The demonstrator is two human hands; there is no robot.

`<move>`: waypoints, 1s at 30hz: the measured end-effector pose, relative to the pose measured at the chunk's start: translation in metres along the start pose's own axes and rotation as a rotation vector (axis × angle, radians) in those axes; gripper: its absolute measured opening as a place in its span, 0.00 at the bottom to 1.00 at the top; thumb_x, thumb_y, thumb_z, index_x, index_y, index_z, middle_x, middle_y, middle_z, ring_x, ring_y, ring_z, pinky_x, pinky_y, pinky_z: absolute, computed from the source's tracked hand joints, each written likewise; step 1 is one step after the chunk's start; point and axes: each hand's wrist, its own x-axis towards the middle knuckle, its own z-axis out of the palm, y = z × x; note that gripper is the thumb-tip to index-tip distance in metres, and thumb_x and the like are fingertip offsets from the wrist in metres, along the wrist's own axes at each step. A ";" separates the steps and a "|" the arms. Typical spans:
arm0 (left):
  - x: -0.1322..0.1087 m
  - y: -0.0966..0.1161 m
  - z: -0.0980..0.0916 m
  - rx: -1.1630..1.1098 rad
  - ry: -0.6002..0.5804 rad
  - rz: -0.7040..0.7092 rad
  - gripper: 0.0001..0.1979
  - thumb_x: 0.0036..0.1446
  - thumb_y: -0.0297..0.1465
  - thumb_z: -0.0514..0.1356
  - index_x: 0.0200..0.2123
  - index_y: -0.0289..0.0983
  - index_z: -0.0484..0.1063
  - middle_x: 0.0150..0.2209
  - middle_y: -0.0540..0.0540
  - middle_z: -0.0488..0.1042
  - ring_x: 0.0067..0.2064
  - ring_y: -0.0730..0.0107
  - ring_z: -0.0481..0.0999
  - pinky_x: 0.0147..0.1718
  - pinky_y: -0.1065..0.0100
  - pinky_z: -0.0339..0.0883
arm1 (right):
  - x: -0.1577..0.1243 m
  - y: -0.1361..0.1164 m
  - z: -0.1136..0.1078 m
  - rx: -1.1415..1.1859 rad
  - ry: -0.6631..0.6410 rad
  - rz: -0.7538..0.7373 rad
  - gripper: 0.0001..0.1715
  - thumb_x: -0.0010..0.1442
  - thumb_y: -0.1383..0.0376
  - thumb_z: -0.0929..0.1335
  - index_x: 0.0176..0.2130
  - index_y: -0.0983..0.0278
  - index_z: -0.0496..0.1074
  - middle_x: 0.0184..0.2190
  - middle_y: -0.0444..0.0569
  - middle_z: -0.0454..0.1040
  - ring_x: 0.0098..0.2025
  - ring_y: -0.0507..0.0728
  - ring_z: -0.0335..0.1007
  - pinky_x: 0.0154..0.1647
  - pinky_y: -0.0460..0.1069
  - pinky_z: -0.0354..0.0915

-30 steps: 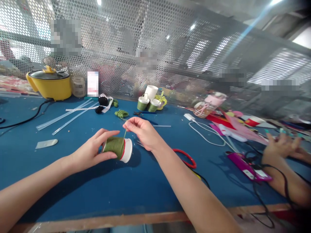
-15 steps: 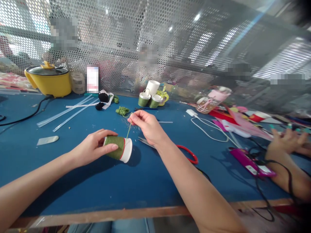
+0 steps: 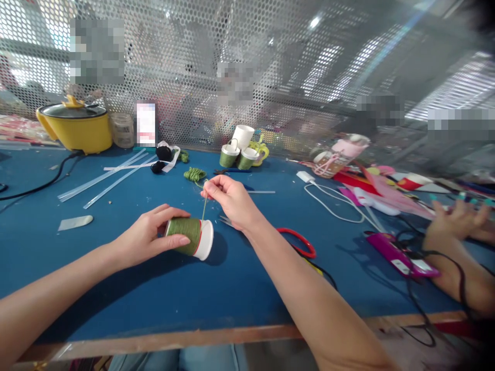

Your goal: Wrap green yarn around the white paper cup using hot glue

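My left hand (image 3: pixel 149 238) is wrapped round a paper cup (image 3: pixel 190 237) that lies on its side above the blue table (image 3: pixel 162 288); green cord covers most of the cup, with a red band and a white rim at its right end. My right hand (image 3: pixel 231 200) pinches a green cord (image 3: pixel 204 205) that runs up taut from the cup. A loose bundle of the same cord (image 3: pixel 194 174) lies just beyond my right hand. Scissors with red handles (image 3: pixel 297 242) lie under my right forearm.
Three more cups (image 3: pixel 240 152), two cord-wrapped, stand at the back by the perforated metal screen. A yellow cooking pot (image 3: pixel 75 128), a jar and clear sticks (image 3: pixel 104 180) sit back left. On the right are a white cable (image 3: pixel 328 206), a magenta tool (image 3: pixel 398 253) and another person's hands (image 3: pixel 454 221).
My right hand rose with the cord, then dropped a little and drew back toward the cup. The cup stayed in my left hand, shifting only slightly.
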 end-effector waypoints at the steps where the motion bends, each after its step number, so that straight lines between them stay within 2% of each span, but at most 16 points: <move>1: 0.000 0.000 0.000 -0.001 0.001 0.020 0.20 0.55 0.43 0.57 0.47 0.37 0.67 0.37 0.46 0.68 0.33 0.70 0.71 0.30 0.71 0.68 | 0.000 0.000 0.000 -0.015 -0.006 0.004 0.10 0.55 0.60 0.66 0.27 0.64 0.65 0.25 0.44 0.71 0.27 0.50 0.64 0.33 0.48 0.61; 12: -0.004 0.000 0.000 0.118 0.101 0.241 0.23 0.55 0.45 0.56 0.49 0.38 0.65 0.41 0.42 0.66 0.41 0.63 0.69 0.40 0.63 0.67 | -0.004 0.000 0.002 -0.066 -0.094 0.064 0.10 0.55 0.62 0.66 0.26 0.64 0.65 0.23 0.44 0.71 0.27 0.51 0.65 0.33 0.48 0.61; 19: -0.005 0.000 -0.001 0.181 0.129 0.349 0.23 0.57 0.44 0.55 0.51 0.38 0.64 0.43 0.41 0.65 0.44 0.62 0.69 0.42 0.64 0.67 | -0.007 -0.003 0.004 -0.109 -0.169 0.100 0.08 0.55 0.64 0.66 0.25 0.64 0.65 0.23 0.44 0.71 0.27 0.50 0.64 0.32 0.47 0.60; 30: -0.006 0.000 0.000 0.213 0.142 0.394 0.23 0.57 0.44 0.55 0.52 0.39 0.62 0.43 0.41 0.63 0.44 0.61 0.68 0.43 0.61 0.67 | -0.011 -0.007 0.006 -0.179 -0.240 0.165 0.09 0.56 0.64 0.65 0.26 0.65 0.65 0.23 0.42 0.69 0.24 0.48 0.60 0.27 0.45 0.57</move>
